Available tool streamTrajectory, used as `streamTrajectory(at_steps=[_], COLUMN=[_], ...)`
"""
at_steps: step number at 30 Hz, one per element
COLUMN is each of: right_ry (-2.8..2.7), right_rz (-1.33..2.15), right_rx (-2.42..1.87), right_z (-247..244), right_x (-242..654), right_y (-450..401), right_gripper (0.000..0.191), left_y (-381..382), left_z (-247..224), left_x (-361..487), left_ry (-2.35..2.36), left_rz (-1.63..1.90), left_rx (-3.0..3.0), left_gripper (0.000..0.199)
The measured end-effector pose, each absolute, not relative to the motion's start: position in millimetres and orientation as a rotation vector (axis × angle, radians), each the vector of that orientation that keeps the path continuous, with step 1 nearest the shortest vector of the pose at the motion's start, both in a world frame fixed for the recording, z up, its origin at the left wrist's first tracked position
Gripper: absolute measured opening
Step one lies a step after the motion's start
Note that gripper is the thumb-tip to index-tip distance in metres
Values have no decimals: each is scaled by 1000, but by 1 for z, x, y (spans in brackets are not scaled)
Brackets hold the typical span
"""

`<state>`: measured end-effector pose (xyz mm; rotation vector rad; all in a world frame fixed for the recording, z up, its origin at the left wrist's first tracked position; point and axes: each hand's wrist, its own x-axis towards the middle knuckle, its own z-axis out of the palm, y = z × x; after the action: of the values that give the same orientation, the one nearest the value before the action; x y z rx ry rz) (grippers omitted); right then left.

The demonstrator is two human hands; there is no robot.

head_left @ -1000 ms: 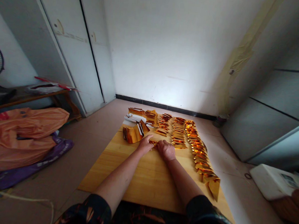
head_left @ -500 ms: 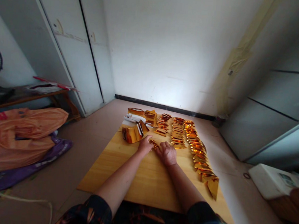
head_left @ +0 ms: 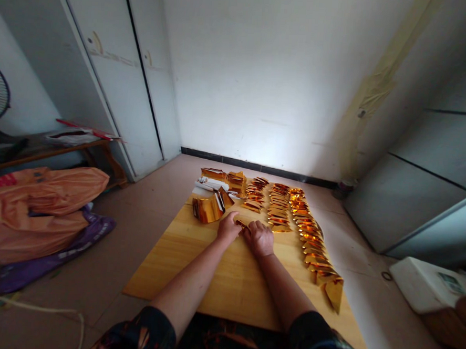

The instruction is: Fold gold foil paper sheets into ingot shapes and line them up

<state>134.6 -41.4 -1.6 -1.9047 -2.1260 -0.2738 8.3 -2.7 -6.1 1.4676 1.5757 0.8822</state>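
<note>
Between my two hands is a small folded piece of gold foil paper (head_left: 242, 225), mostly covered by the fingers. My left hand (head_left: 228, 227) pinches its left end. Closed on the right end is my right hand (head_left: 259, 238), knuckles up. Both hands are low over the wooden board (head_left: 180, 255). Just beyond my left hand lies a curved stack of gold foil sheets (head_left: 208, 209). Folded gold foil pieces stand in rows to the right: a short row (head_left: 255, 194), a middle row (head_left: 279, 209) and a long row (head_left: 310, 237) running down the board's right side.
At the board's far left are a white packet (head_left: 211, 184) and more gold foil (head_left: 237, 182). An orange cloth bag (head_left: 58, 190) and a purple bag (head_left: 62, 259) lie on the floor at left. A white box (head_left: 423, 283) stands at right, cabinets (head_left: 116, 83) at left.
The foil between my hands looks narrower and flatter, with less gold showing. Both hands stay in nearly the same spot. The whole view has shifted slightly.
</note>
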Motion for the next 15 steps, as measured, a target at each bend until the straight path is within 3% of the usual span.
streamTrajectory(at_steps=[15], right_ry=[-1950], right_rz=[-290], right_rx=[-1820], right_z=[0], right_x=[151], right_y=[-64], right_gripper=[20], left_y=[-2], left_z=[6], left_x=[16], left_ry=[1626], left_rz=[944], left_rx=[1169], left_gripper=[61])
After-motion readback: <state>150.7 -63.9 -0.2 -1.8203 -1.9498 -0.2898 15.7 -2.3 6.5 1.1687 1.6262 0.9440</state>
